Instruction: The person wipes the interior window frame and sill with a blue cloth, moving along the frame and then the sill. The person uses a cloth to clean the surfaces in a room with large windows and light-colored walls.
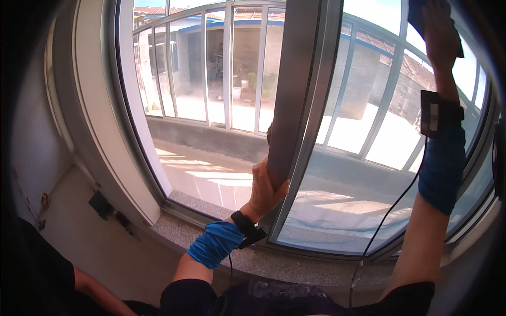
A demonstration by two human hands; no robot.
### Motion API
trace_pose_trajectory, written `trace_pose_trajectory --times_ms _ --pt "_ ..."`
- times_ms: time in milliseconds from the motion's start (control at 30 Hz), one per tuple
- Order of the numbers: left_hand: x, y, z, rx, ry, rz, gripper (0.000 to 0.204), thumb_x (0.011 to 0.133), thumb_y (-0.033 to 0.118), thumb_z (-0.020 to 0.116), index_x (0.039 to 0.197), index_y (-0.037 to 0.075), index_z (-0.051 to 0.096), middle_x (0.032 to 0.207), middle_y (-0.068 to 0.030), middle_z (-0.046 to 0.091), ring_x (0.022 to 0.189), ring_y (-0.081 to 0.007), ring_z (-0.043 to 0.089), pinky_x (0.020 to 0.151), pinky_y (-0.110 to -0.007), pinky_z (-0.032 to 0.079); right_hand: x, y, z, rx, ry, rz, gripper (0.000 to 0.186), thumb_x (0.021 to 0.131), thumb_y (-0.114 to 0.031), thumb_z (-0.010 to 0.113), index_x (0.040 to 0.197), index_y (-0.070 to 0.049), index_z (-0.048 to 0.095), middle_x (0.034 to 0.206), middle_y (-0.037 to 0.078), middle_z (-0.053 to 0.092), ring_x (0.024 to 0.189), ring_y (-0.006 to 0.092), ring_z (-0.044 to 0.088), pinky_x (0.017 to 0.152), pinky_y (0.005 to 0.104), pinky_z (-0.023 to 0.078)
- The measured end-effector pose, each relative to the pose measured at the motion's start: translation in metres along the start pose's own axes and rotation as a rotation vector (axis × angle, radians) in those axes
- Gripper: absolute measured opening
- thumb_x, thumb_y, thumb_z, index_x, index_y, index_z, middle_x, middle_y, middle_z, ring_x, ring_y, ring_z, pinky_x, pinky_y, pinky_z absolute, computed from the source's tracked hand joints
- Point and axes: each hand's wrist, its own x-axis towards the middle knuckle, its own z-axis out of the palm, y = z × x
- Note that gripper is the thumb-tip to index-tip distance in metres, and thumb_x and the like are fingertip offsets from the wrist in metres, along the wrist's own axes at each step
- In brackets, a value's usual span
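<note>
Left hand closed around edge of dark grey sash stile, thumb on near face (far fingertips hidden). Stile's long axis nearly upright, rising from grip; left hand nearer. Right hand raised well apart, spread over dark flat pad (material unclear) before glass pane; finger closure cannot be told. Pad position: upper right of stile. Below both hands: speckled stone sill. Beyond: white-framed glazing.
</note>
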Motion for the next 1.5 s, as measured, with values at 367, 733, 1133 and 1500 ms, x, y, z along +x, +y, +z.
trace_pose_trajectory --times_ms 367,733,1133,1500 --pt "-0.009 -0.011 0.000 -0.041 -0.066 -0.079 0.079 0.081 0.018 0.066 0.143 -0.001 0.021 0.127 -0.0254 0.037 0.116 -0.0405 0.039 0.101 -0.051 0.033 -0.026 -0.224 -0.059 0.333 -0.011 0.048 0.043 0.100 -0.033 0.050 0.141 -0.020 0.050 0.146 0.010 0.049 0.139 0.0302 0.039 0.116 0.0481 0.024" --pt "-0.011 -0.016 0.002 0.003 -0.031 -0.097 0.078 0.081 0.020 0.065 0.143 -0.002 0.023 0.125 -0.0253 0.037 0.116 -0.0403 0.040 0.099 -0.051 0.034 -0.057 -0.046 -0.047 -0.029 0.039 -0.177 0.019 0.085 -0.017 0.075 0.103 -0.014 0.071 0.147 0.006 0.049 0.141 0.0335 0.037 0.113 0.0530 0.031" --pt "-0.006 -0.010 0.000 0.003 -0.028 -0.134 0.075 0.089 0.032 0.062 0.143 -0.003 0.023 0.125 -0.0196 0.035 0.118 -0.0332 0.038 0.102 -0.047 0.031 -0.157 0.234 -0.063 -0.357 0.013 -0.284 0.042 0.098 -0.015 0.056 0.139 -0.008 0.050 0.148 0.015 0.046 0.136 0.0364 0.043 0.115 0.0447 0.033" --pt "-0.005 -0.010 0.001 0.039 -0.025 -0.062 0.077 0.087 0.028 0.064 0.145 0.001 0.021 0.125 -0.0215 0.037 0.116 -0.0348 0.039 0.098 -0.047 0.035 -0.119 0.105 -0.049 -0.389 0.108 -0.313 0.030 0.093 -0.014 0.059 0.123 -0.008 0.061 0.138 0.015 0.055 0.127 0.0372 0.052 0.105 0.0466 0.043"
